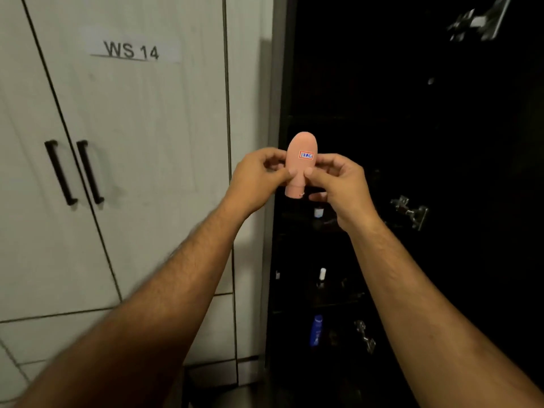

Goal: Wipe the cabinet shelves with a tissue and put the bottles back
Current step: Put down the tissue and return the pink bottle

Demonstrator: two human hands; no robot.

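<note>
A small pink bottle [300,163] with a red-bordered label stands cap-down in mid air in front of the dark open cabinet [412,142]. My left hand [259,178] pinches its left side and my right hand [338,184] pinches its right side, thumbs on the front. Lower shelves hold a white-capped bottle [318,212], another white-capped bottle [322,275] and a blue bottle [316,329]. No tissue is in view.
White closed cabinet doors [132,172] with two black handles and a "WS 14" label fill the left. Metal hinges [412,213] sit on the dark cabinet's right side. The cabinet interior is very dark.
</note>
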